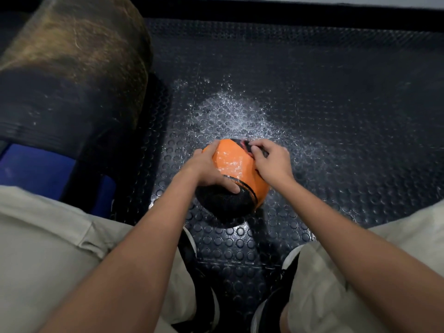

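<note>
Wet orange-and-black ball (234,169) at centre of studded mat (336,116). Left hand (206,169) clasps its left side. Right hand (269,159), fingers curled, grips a small dark object (248,147) at its far top.

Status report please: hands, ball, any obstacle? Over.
Left hand grips wet orange-and-black round ball. Right hand presses small dark pink-edged pad on its top. Black studded rubber floor wet; big dark drum stands apart, left.

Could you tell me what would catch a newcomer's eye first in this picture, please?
The wet orange and black ball at the centre, gripped by the left hand while the right hand curls over its top. Beyond it, water droplets glitter on the studded dark floor.
</note>
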Available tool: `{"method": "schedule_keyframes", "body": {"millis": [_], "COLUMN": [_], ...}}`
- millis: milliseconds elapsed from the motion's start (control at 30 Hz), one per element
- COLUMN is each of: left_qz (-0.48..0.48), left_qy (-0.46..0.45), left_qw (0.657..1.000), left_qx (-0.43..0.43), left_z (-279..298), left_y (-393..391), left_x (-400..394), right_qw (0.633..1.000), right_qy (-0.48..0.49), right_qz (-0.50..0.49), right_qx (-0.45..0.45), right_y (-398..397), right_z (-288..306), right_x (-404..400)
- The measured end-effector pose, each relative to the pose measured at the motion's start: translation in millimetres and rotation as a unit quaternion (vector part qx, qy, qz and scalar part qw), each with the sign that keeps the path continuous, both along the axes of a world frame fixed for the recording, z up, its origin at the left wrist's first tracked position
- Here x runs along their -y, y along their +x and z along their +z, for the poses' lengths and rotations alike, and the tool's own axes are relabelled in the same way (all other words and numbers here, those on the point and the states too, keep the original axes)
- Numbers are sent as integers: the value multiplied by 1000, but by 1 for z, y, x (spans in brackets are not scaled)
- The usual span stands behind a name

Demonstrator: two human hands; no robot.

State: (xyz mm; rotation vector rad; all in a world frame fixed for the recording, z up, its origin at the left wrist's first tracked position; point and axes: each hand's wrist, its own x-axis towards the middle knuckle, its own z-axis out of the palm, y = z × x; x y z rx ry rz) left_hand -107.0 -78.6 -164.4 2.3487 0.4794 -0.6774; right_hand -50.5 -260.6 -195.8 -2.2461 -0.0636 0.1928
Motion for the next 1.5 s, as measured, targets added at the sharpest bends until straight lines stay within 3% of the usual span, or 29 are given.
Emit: {"method": "schedule_keyframes", "body": {"millis": [133, 367, 567, 667, 800, 1033, 1267, 1500], "left_qz": [-18, -22, -27, -36, -35, -42, -45, -5], "left_qy": [8, 13, 11, 18, 20, 20, 20, -9], "left_qw": [1000, 1000, 999, 999, 999, 999, 999, 1000], "left_qx": [-3, -9, -15, -27, -29, -21, -19, 16], "left_z": [1, 2, 2, 3, 3, 2, 3, 2], "left_y": [0, 1, -1, 1, 0, 0, -2, -5], "left_x": [4, 0, 1, -2, -4, 0, -6, -1], "right_qw": [990, 998, 988, 997, 999, 993, 997, 994], "right_qy": [-10, -7, 5, 2, -14, 1, -12, 3], "right_qz": [-116, 59, -110, -61, 47, -93, 73, -81], "right_qx": [-83, 2, -112, -35, -6, -76, -8, -75], "right_y": [3, -7, 1, -2, -5, 2, -6, 2], "right_z": [-8, 7, -9, -4, 5, -9, 6, -7], "right_x": [12, -12, 13, -1, -14, 13, -14, 10]}}
